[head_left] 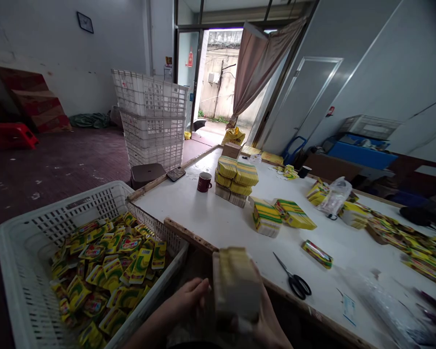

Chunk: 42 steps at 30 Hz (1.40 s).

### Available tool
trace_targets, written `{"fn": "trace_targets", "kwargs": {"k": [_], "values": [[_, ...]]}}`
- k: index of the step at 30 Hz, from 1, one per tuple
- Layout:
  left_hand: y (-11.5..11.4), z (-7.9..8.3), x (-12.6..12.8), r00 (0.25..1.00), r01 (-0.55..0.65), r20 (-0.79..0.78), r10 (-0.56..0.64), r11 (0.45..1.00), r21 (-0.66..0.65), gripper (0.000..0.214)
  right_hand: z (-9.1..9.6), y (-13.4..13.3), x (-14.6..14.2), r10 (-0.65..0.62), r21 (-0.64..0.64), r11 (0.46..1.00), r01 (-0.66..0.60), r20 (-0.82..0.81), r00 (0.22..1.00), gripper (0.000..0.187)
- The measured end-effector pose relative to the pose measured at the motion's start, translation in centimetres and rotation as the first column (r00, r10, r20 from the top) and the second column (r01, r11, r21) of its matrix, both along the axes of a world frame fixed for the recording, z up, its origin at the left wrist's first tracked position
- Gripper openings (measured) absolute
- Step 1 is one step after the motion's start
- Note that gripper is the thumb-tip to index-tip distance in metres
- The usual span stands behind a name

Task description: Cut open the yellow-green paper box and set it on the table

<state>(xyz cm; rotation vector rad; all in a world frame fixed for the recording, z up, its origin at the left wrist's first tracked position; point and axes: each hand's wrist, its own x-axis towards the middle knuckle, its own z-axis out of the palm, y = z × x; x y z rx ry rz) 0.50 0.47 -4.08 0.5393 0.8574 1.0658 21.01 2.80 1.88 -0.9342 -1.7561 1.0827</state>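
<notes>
Low at the near edge of the surface [210, 218], between both hands: a squared stack of sachets [236, 283], blurred, pale along its edges and yellow on top. Left hand [189, 295] flat against the stack's left side, fingers together and pressing; right hand [272, 325] cupped under and behind the right side, fingers mostly hidden, so clamped from both flanks rather than gripped by one.

Best handled with even pressure from both palms, edges kept flush, stack held level so no thin packet slides out; glossy film likely slippery.

Just left, well within reach: white plastic crate [18, 252] with perforated walls, filled with loose yellow, green and red sachets [109, 271], flat, shiny, crinkled, lying in disorder. On the white surface: black-handled scissors [294, 280] close by, blades shut; finished blocky bundles [236, 179] stacked beside a dark red mug [204, 182]; more bundles [267, 218] nearer the middle. Wooden lip along the surface edge, rough and worn.
</notes>
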Motion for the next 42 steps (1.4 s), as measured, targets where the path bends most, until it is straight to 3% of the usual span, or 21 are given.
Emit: {"fn": "trace_targets", "kwargs": {"k": [2, 4, 6, 8, 10, 13, 17, 19, 21, 22, 23, 24, 26, 29, 32, 35, 39, 42], "values": [[0.3, -0.3, 0.0, 0.976, -0.03, -0.209, 0.068, 0.984, 0.178, 0.068, -1.5, -0.1, -0.1, -0.09, -0.292, 0.955, 0.043, -0.15, 0.985, 0.072], [0.1, 0.1, 0.3, 0.971, 0.091, -0.24, -0.022, 0.956, 0.28, 0.11, -2.5, -0.3, -0.6, -0.142, -0.46, 0.888, 0.006, -0.263, 0.954, 0.069], [-0.5, 1.0, 0.8, 0.965, 0.232, -0.187, -0.184, 0.93, 0.286, 0.137, -2.7, -0.7, -1.4, -0.155, -0.49, 0.871, -0.034, -0.339, 0.928, 0.073], [-1.1, 1.9, 1.3, 0.949, 0.303, -0.164, -0.267, 0.918, 0.255, 0.144, -2.2, -1.1, -2.3, -0.133, -0.447, 0.893, -0.051, -0.37, 0.919, 0.087], [-1.5, 2.2, 1.6, 0.953, 0.288, -0.17, -0.251, 0.926, 0.245, 0.136, -1.6, -1.4, -3.0, -0.123, -0.411, 0.911, -0.042, -0.366, 0.922, 0.099], [-1.3, 1.7, 1.7, 0.969, 0.165, -0.225, -0.104, 0.948, 0.272, 0.112, -0.7, -1.8, -3.5, -0.133, -0.376, 0.927, 0.007, -0.311, 0.941, 0.105], [-0.7, 0.6, 1.4, 0.959, 0.043, -0.279, 0.039, 0.958, 0.283, 0.097, -0.1, -1.4, -2.3, 0.02, -0.301, 0.949, -0.097, -0.249, 0.968, 0.107], [-0.6, 0.3, 1.0, 0.974, 0.044, -0.226, 0.012, 0.97, 0.241, 0.093, -0.2, -0.1, 0.0, 0.051, -0.233, 0.969, -0.075, -0.11, 0.993, 0.094], [-0.5, 0.2, 0.7, 0.99, 0.064, -0.135, -0.04, 0.981, 0.185, 0.09, -0.4, 1.9, 3.6, -0.141, -0.092, 0.984, 0.154, 0.137, 0.981, 0.068], [-0.5, 0.2, 0.5, 0.994, 0.075, -0.094, -0.06, 0.984, 0.162, 0.091, -0.6, 3.0, 5.7, -0.316, 0.004, 0.944, 0.33, 0.303, 0.899, 0.051], [-0.5, 0.2, 0.4, 0.995, 0.083, -0.062, -0.075, 0.986, 0.145, 0.092, -0.8, 4.0, 7.8, -0.481, 0.129, 0.865, 0.485, 0.487, 0.729, 0.04], [-0.5, 0.2, 0.3, 0.995, 0.091, -0.041, -0.086, 0.987, 0.134, 0.093, -1.1, 5.0, 9.8, -0.557, 0.178, 0.807, 0.563, 0.549, 0.624, 0.037], [-0.5, 0.2, 0.1, 0.994, 0.106, -0.018, -0.105, 0.986, 0.132, 0.096, -1.8, 6.2, 13.3, -0.601, 0.229, 0.747, 0.624, 0.633, 0.487, 0.034], [-0.4, 0.3, 0.0, 0.992, 0.129, -0.013, -0.129, 0.982, 0.134, 0.094, -3.1, 6.8, 16.2, -0.535, 0.224, 0.756, 0.615, 0.753, 0.383, 0.032], [-0.3, 0.7, -0.2, 0.99, 0.144, -0.018, -0.143, 0.979, 0.142, 0.088, -4.1, 7.0, 16.9, -0.461, 0.202, 0.783, 0.588, 0.823, 0.331, 0.032], [-0.1, 1.2, -0.2, 0.989, 0.148, 0.004, -0.15, 0.977, 0.155, 0.083, -4.3, 7.7, 17.1, -0.405, 0.169, 0.813, 0.557, 0.852, 0.331, 0.034], [0.0, 1.4, -0.4, 0.988, 0.152, 0.015, -0.156, 0.976, 0.154, 0.08, -4.0, 8.5, 17.9, -0.351, 0.116, 0.859, 0.499, 0.842, 0.41, 0.038], [0.1, 1.0, -0.6, 0.988, 0.153, -0.001, -0.155, 0.98, 0.128, 0.081, -3.5, 8.4, 18.4, -0.371, 0.101, 0.86, 0.501, 0.797, 0.476, 0.041]]}}
